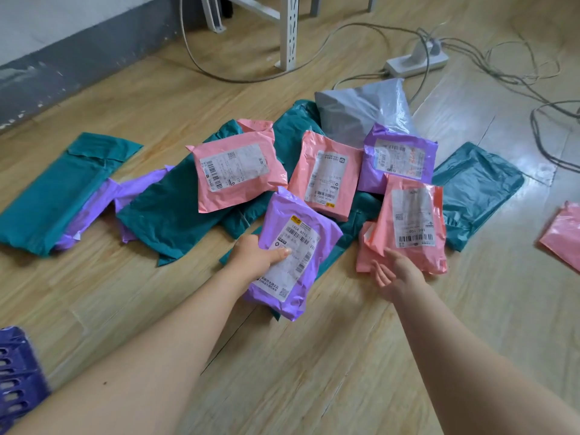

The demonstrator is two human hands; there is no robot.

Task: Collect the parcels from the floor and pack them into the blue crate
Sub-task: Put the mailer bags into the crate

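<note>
1. Purple parcel (pixel 293 255), label up: we hold it in our left hand (pixel 255 257), thumb across the label and fingers beneath, its upper end over the heap. We judge it lifted or nearly so, and not yet packed.
2. Pink parcel (pixel 411 226), label up: on the floor at the heap's near right edge, lying over a second pink packet. Our right hand (pixel 397 273) is spread, fingers loose, just at its near corner and grasping nothing; we cannot tell whether it touches.
3. Blue crate (pixel 18 372): only a slotted corner shows at the lower left edge, well apart from the heap. Its inside is out of sight, so we cannot say how many parcels it holds.
4. Remaining on the floor, uncollected: two more pink parcels (pixel 238 172) near the heap's middle, a purple parcel (pixel 397 158) behind them, a grey bag (pixel 364 108) at the back, several teal bags (pixel 56 189) spread left to right with purple ones tucked between, and a stray pink parcel (pixel 561 235) at the right edge.
5. Assessment: we judge the task at an early stage, with most of the heap left.
6. Surroundings: a power strip (pixel 416 62) and loose cables lie beyond the heap.
</note>
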